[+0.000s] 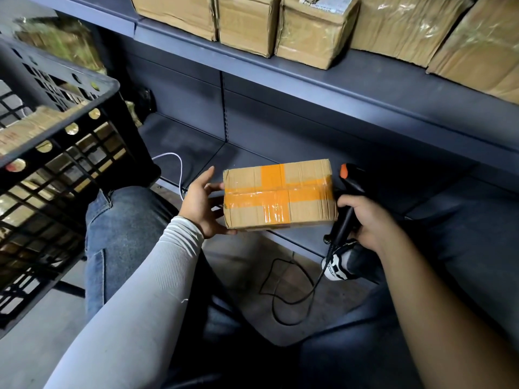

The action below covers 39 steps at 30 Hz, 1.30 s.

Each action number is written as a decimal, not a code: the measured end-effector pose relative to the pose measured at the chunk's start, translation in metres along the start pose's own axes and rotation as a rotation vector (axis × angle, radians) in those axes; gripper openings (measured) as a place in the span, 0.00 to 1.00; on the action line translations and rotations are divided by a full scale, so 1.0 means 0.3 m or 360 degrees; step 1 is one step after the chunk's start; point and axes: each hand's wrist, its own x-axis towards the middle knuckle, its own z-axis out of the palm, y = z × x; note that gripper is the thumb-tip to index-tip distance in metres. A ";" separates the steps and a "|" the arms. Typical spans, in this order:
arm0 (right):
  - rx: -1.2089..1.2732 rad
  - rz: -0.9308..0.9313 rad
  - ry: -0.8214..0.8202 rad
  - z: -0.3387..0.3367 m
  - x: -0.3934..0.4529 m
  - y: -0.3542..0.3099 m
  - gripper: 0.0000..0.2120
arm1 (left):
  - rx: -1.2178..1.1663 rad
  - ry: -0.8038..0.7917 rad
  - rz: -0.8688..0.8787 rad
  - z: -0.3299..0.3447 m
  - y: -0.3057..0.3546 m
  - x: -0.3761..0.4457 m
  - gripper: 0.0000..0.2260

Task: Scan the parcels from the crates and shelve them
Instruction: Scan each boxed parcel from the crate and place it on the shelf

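Left hand grips taped parcel, right hand grips scanner; crate holds parcels.

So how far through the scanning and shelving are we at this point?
Done: several taped cardboard parcels already stand in a row on the upper shelf. In hand: the left hand holds a box with orange tape over the lower shelf, while the right hand grips the barcode scanner. Left: the black crate shows more parcels inside.
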 end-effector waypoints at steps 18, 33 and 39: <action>0.0121 -0.0113 -0.0158 0.009 0.042 0.023 0.20 | 0.0216 -0.0501 0.0467 -0.044 0.036 -0.020 0.31; 0.0215 -0.0219 -0.0190 0.034 0.006 -0.002 0.18 | 0.0286 -0.0411 0.0489 0.011 0.028 -0.071 0.16; 0.0206 -0.0118 -0.0050 0.030 0.030 0.016 0.28 | 0.0446 -0.0464 0.0525 0.021 0.027 -0.091 0.18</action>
